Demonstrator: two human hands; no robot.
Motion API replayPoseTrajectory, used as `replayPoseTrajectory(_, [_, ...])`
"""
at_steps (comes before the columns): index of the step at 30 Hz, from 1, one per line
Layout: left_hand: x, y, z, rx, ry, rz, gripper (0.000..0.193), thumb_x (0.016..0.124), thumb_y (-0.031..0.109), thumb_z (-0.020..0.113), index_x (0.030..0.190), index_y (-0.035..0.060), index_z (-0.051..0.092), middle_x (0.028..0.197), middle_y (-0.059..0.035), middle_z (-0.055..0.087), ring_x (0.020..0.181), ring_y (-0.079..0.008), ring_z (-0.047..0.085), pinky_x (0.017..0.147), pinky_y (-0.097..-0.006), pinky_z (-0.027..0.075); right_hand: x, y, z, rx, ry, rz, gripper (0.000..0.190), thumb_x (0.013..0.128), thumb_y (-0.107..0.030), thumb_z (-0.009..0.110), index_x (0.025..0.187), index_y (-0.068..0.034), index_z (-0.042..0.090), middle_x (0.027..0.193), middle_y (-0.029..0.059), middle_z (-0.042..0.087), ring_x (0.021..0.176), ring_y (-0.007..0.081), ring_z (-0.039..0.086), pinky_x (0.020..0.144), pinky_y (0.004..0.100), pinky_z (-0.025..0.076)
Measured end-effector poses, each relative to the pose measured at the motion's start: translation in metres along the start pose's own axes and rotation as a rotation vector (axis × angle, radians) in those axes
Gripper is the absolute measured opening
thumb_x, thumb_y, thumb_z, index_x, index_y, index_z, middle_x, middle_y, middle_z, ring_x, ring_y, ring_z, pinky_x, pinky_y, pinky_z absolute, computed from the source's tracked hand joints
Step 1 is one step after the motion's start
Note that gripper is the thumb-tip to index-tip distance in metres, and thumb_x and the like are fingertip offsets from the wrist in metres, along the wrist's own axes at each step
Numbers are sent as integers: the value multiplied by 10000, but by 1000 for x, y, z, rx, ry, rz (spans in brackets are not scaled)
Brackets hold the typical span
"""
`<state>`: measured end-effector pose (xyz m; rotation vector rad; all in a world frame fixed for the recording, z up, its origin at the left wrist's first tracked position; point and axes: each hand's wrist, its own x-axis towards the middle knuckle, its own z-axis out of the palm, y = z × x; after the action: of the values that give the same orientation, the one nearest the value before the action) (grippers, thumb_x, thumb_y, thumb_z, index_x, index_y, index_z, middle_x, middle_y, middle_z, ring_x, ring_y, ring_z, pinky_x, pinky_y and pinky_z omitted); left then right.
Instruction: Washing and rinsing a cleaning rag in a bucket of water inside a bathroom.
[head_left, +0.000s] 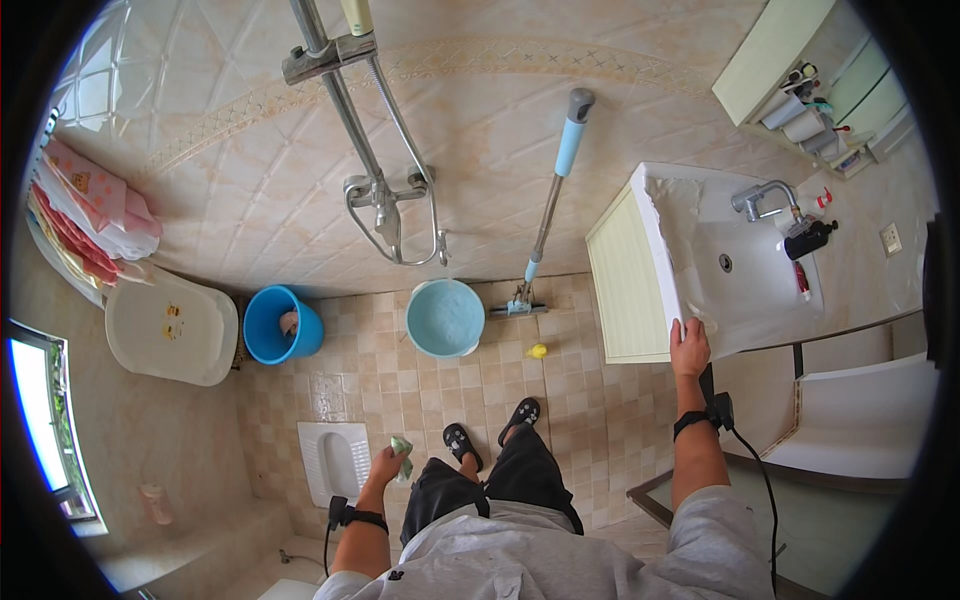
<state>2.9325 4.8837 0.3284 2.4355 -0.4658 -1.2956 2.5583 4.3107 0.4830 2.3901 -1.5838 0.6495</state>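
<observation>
My left hand (387, 463) holds a crumpled green cloth (402, 458) low beside my left leg, to the right of the white squat toilet (333, 463). My right hand (689, 347) rests on the front corner of the white washbasin (720, 315), its fingers over the rim; whether they grip it I cannot tell. A chrome faucet (766, 200), a dark pump bottle (810, 241) and a red tube (802, 282) are at the basin's far side. A light blue basin (445, 318) stands on the tiled floor in front of me.
A sponge mop (550, 217) leans on the wall, with a small yellow object (537, 351) on the floor near its head. To the left stand a blue bucket (261, 328) with something inside and a white baby bathtub (172, 322). A shower fixture (386, 199) is on the wall.
</observation>
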Motion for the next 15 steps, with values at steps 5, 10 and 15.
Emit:
replayPoseTrajectory(5, [1,20,-5,-41,9,35,452,831,401,629,1032,-3,663,932,-240,677,931,-383,657,783,-444,501,0,1,-1,-4,-1,6,292,885,-322,625,820,-77,482,793,123,553,702,360,599,583,452,482])
replayPoseTrajectory(10, [6,16,-5,-4,20,27,438,834,388,625,1021,-7,666,928,-241,676,924,-380,660,774,-446,502,0,0,0,17,17,-5,294,885,-321,626,815,-77,477,790,120,554,699,359,599,580,448,483])
replayPoseTrajectory(15, [4,15,-4,16,3,33,446,833,397,623,1004,-12,668,921,-246,675,921,-384,659,775,-451,502,-1,3,2,5,21,-4,296,881,-321,629,815,-75,479,789,125,555,699,362,599,579,450,484])
